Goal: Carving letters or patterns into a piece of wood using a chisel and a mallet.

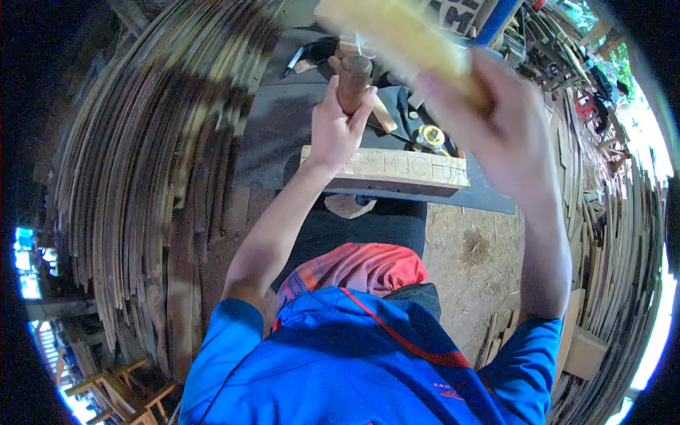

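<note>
My left hand (pixel 338 127) grips an upright brown wooden cylinder (pixel 353 74), like a tool handle; its lower end is hidden by the hand. Below it lies a long pale wooden board (pixel 382 168) with pencilled lettering on its face. My right hand (pixel 503 127) is closed on a pale yellow wooden block (pixel 404 35), raised up and to the right, both blurred by motion. A yellow tape measure (pixel 431 138) and a small wooden piece (pixel 384 113) lie behind the board. A dark pen-like tool (pixel 297 60) sits at the back left of the grey work surface (pixel 262 134).
Tall stacks of long timber strips (pixel 127 177) line the left, with more (pixel 623 234) on the right. A wooden chair frame (pixel 120 386) stands lower left. A person (pixel 622 92) and a red plastic chair (pixel 585 106) are far back right. Wood shavings (pixel 474 248) scatter the floor.
</note>
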